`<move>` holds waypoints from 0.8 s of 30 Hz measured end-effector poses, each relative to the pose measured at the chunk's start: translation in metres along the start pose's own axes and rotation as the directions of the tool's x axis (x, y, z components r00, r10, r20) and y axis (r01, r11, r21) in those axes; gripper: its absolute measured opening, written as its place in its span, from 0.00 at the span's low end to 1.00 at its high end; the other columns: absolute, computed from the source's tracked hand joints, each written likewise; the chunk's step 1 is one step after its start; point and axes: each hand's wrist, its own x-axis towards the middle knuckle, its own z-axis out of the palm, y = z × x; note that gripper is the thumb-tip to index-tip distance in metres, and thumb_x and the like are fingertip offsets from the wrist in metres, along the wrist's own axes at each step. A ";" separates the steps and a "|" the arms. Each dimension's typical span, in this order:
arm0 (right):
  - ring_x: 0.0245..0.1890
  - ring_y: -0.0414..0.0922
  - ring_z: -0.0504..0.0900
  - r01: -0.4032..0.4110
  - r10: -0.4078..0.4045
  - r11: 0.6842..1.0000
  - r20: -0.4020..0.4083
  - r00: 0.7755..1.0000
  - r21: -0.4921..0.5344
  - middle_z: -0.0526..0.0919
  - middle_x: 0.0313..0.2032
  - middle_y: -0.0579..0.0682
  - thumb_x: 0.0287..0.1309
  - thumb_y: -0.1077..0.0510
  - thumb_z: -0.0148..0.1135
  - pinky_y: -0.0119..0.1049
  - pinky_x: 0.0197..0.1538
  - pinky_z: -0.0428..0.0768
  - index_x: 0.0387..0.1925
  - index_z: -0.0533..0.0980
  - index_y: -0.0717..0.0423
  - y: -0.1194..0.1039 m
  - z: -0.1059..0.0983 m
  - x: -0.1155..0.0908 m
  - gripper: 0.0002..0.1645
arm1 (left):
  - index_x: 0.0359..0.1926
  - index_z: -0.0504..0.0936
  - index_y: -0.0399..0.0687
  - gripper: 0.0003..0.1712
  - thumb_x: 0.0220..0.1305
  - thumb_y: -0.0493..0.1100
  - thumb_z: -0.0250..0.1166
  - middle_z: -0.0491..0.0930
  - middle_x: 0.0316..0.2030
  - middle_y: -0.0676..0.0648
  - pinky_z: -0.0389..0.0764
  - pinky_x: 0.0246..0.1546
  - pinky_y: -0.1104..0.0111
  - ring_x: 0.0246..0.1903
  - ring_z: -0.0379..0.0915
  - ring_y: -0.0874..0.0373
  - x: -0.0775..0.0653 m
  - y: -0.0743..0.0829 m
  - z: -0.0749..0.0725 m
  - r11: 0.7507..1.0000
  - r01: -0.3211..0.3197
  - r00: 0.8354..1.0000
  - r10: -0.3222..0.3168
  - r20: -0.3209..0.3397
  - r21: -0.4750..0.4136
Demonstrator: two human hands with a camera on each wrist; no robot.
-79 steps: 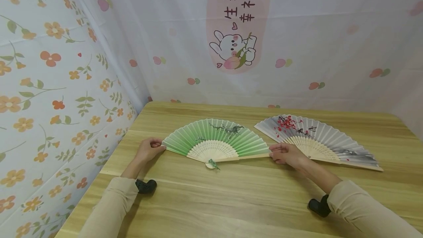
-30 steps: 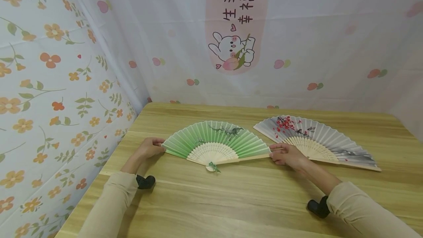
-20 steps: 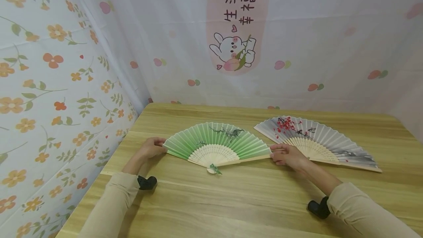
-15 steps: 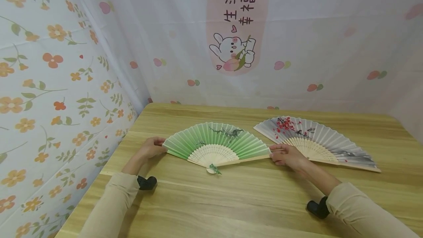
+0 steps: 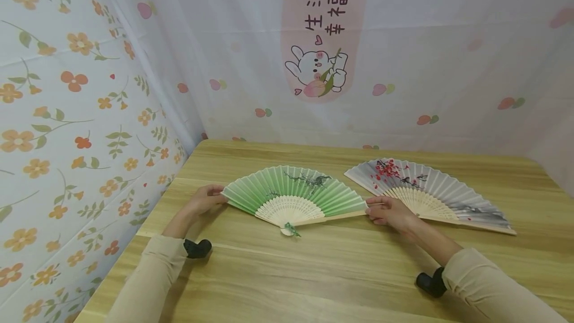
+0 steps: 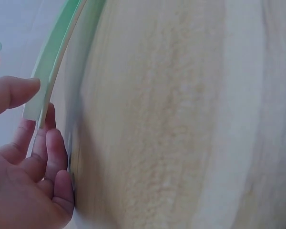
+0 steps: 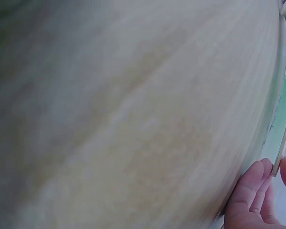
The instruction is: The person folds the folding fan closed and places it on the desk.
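Observation:
A green folding fan [image 5: 296,188], spread wide with dark branches painted on it, is held between both hands over the table. My left hand [image 5: 206,200] pinches its left end; in the left wrist view the thumb [image 6: 19,91] lies on the pale green cloth with fingers behind the end stick. At the other end my right hand [image 5: 391,212] pinches the tip of the outer bamboo stick, thumb and fingers on either side of it in the right wrist view. A green cord [image 5: 291,229] hangs at the pivot, nearest the person.
A grey-white folding fan [image 5: 441,188] with red blossoms lies spread on the wooden table [image 5: 287,273], behind and right of the right hand. White printed cloth [image 5: 242,64] hangs behind the table, and a flowered cloth [image 5: 89,128] hangs along its left side.
The green fan's pivot end has come slightly towards the person since the oldest frame. Both hands keep their pinch on its ends; the left has shifted only a little. The grey-white fan stays put.

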 end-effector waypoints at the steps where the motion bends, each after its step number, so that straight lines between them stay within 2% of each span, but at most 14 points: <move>1: 0.34 0.40 0.76 -0.002 0.002 1.000 0.000 1.000 0.002 0.78 0.34 0.49 0.57 0.62 0.55 0.32 0.39 0.78 0.54 0.59 0.76 0.000 0.000 0.000 0.29 | 0.53 0.63 0.27 0.25 0.57 0.37 0.58 0.70 0.47 0.34 0.70 0.48 0.61 0.46 0.66 0.47 0.000 0.000 -0.001 1.000 -0.004 1.000 0.004 0.012 -0.006; 7: 0.33 0.40 0.76 -0.010 0.010 1.000 -0.005 1.000 0.003 0.78 0.33 0.48 0.57 0.61 0.55 0.32 0.38 0.78 0.54 0.59 0.76 -0.001 0.001 0.000 0.29 | 0.56 0.61 0.29 0.26 0.61 0.39 0.54 0.66 0.50 0.33 0.63 0.53 0.53 0.49 0.63 0.44 -0.003 -0.002 -0.004 1.000 -0.020 0.998 0.021 0.057 -0.022; 10: 0.33 0.39 0.76 -0.012 0.012 1.000 -0.009 1.000 0.000 0.78 0.33 0.47 0.56 0.61 0.55 0.31 0.38 0.78 0.54 0.59 0.77 -0.001 0.001 0.000 0.30 | 0.56 0.61 0.29 0.26 0.61 0.40 0.54 0.65 0.51 0.32 0.62 0.54 0.52 0.49 0.63 0.43 -0.005 -0.002 -0.005 0.999 -0.024 0.998 0.026 0.066 -0.025; 17: 0.32 0.39 0.76 -0.024 0.024 1.000 -0.014 1.000 -0.005 0.77 0.31 0.46 0.57 0.60 0.55 0.31 0.37 0.78 0.55 0.58 0.77 -0.001 0.001 0.001 0.30 | 0.57 0.60 0.28 0.26 0.61 0.38 0.54 0.65 0.50 0.32 0.70 0.48 0.59 0.46 0.66 0.47 -0.007 -0.001 -0.006 0.997 -0.039 0.994 0.046 0.100 -0.070; 24: 0.32 0.39 0.76 -0.022 0.022 1.000 -0.020 1.000 0.000 0.78 0.32 0.47 0.58 0.60 0.55 0.31 0.37 0.79 0.55 0.58 0.77 -0.001 0.003 0.000 0.30 | 0.57 0.59 0.25 0.26 0.61 0.35 0.54 0.68 0.46 0.37 0.73 0.46 0.65 0.40 0.69 0.58 -0.008 0.001 -0.003 0.987 -0.006 0.994 0.023 0.105 -0.160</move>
